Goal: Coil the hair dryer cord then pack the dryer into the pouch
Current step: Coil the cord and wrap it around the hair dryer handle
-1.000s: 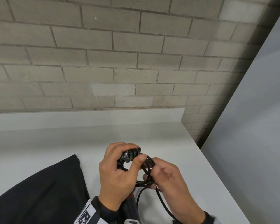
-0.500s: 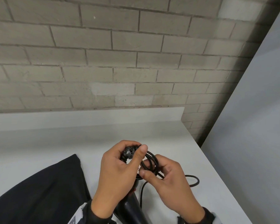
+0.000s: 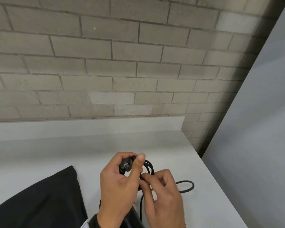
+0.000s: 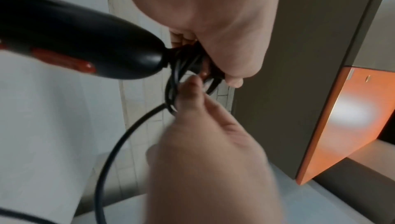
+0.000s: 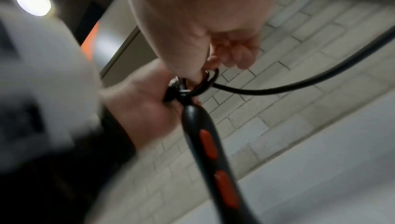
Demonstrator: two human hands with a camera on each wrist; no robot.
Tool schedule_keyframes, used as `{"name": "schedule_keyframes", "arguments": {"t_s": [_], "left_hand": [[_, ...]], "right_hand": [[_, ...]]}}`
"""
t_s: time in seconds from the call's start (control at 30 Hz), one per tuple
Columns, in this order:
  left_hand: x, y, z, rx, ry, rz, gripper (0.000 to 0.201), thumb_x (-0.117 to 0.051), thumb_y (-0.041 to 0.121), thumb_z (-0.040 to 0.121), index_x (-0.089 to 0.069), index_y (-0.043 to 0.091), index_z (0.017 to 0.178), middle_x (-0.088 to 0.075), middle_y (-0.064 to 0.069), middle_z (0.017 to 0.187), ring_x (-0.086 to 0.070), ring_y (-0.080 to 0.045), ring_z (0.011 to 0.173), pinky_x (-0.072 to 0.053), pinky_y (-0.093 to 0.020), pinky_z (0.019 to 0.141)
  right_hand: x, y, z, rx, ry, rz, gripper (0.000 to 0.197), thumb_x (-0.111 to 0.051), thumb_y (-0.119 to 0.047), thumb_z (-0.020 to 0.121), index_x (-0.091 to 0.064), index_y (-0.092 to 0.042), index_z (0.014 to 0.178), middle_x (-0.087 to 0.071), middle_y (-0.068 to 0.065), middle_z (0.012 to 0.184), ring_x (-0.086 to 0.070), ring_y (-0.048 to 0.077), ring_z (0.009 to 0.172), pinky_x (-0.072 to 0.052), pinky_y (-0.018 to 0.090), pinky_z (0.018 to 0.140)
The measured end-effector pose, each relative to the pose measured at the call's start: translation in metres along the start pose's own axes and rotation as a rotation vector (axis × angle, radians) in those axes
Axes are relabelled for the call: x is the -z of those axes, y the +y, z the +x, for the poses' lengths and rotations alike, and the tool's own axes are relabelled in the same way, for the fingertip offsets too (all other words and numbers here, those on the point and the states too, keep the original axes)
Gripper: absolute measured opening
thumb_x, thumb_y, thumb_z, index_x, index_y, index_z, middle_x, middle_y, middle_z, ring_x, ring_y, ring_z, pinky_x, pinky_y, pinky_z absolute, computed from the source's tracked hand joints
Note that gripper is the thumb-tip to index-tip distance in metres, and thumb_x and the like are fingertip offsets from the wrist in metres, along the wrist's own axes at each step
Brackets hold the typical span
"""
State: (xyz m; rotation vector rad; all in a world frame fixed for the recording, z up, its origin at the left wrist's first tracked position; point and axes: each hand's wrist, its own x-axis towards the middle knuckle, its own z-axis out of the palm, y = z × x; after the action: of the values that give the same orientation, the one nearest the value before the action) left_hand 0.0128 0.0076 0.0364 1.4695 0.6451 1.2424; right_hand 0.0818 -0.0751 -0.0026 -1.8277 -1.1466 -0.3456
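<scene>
Black cord (image 3: pixel 148 165) coiled, left hand (image 3: pixel 120 181) gripping loops, right hand (image 3: pixel 163 195) pinching strand, dryer (image 5: pixel 205 126) w/ red buttons.

The head view looks forward and down over the white table (image 3: pixel 179 145) toward the grey brick wall (image 3: pixel 105 63). Both wrist views sit very close, looking up along the palms; all three share the coiled black cord (image 3: pixel 149 165).
</scene>
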Motion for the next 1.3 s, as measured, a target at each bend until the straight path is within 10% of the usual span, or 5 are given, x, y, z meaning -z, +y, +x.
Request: {"name": "schedule_keyframes", "arguments": {"t_s": [0.33,0.53,0.77,1.07,1.3], "left_hand": [[0.008,-0.022,0.012,-0.285,-0.013,0.153,0.042,-0.056,0.069,0.086,-0.067,0.03,0.079,-0.068,0.012,0.066,-0.067,-0.012,0.064,-0.049,-0.015,0.06],[0.009,-0.018,0.02,-0.226,-0.079,0.084,0.026,-0.061,0.05,0.083,-0.073,0.028,0.093,-0.073,0.02,0.082,-0.07,-0.002,0.08,-0.046,-0.005,0.071],[0.01,-0.021,0.021,-0.201,-0.092,0.065,0.022,-0.059,0.05,0.084,-0.07,0.031,0.082,-0.072,0.015,0.077,-0.07,-0.007,0.074,-0.049,-0.01,0.07],[0.01,-0.024,0.019,-0.273,-0.153,0.119,0.017,-0.06,0.045,0.087,-0.068,0.03,0.083,-0.069,0.016,0.072,-0.069,-0.007,0.069,-0.049,-0.011,0.067],[0.014,-0.024,0.019,-0.313,-0.219,0.167,0.016,-0.069,0.044,0.081,-0.067,0.028,0.083,-0.066,0.011,0.071,-0.059,-0.007,0.063,-0.044,-0.01,0.063]], "right_hand": [[0.049,-0.014,0.049,-0.904,-0.471,1.216,0.039,-0.059,-0.031,0.09,-0.059,-0.011,0.057,-0.047,0.005,0.064,-0.049,0.018,0.062,-0.044,0.033,0.063],[0.05,-0.001,0.042,-0.568,-0.572,0.994,0.011,-0.07,-0.024,0.082,-0.071,-0.012,0.085,-0.066,0.002,0.087,-0.059,0.015,0.084,-0.049,0.026,0.081],[0.032,-0.004,0.016,-0.277,-0.146,0.561,0.022,-0.072,-0.013,0.083,-0.074,-0.035,0.083,-0.071,-0.008,0.085,-0.067,0.016,0.085,-0.054,0.022,0.074],[0.05,-0.003,0.032,-0.69,-0.199,0.908,0.014,-0.068,-0.02,0.076,-0.077,-0.009,0.079,-0.071,0.013,0.07,-0.065,0.021,0.062,-0.053,0.022,0.058],[0.073,0.006,0.047,-1.005,-0.487,1.396,0.036,-0.064,-0.034,0.085,-0.071,0.001,0.085,-0.034,0.0,0.055,-0.031,0.01,0.038,-0.034,0.022,0.04]]}}
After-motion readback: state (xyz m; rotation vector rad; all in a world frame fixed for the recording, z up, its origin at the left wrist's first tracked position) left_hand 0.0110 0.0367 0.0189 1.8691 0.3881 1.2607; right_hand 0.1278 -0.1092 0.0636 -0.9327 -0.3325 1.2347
